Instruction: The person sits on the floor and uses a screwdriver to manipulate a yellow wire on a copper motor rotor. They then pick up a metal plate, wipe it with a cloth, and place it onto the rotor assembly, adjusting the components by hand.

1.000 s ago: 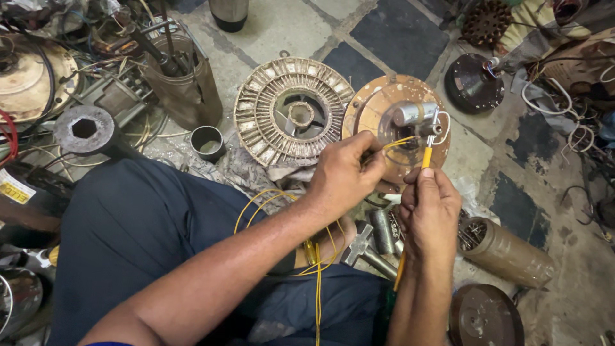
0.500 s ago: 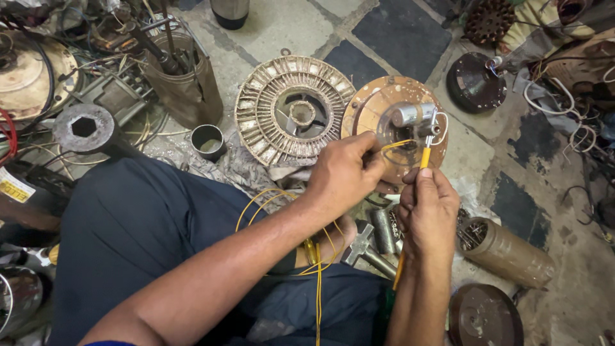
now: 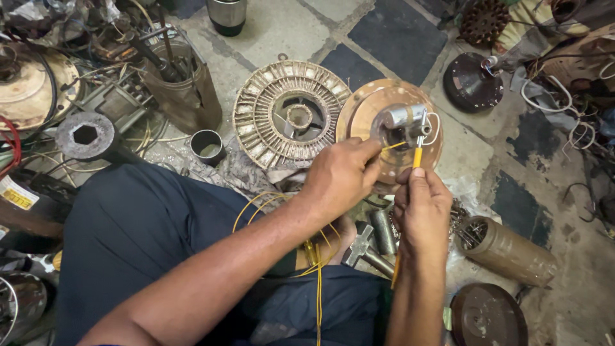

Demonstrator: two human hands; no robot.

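Your left hand (image 3: 339, 176) pinches a yellow wire (image 3: 394, 146) at the disc (image 3: 365, 115). Your right hand (image 3: 419, 205) grips a yellow sleeve (image 3: 417, 157) just below the disc's metal hub (image 3: 403, 118).

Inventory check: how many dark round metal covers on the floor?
2. One dark domed round metal cover lies upper right on the tiles; another flat dark round cover sits bottom right. Clutter may hide more.

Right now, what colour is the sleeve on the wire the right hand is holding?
Yellow. The sleeve shows best in the head view, pinched by the right hand.

Finned rotor disc (image 3: 289, 114) beside small metal cup (image 3: 207, 145).
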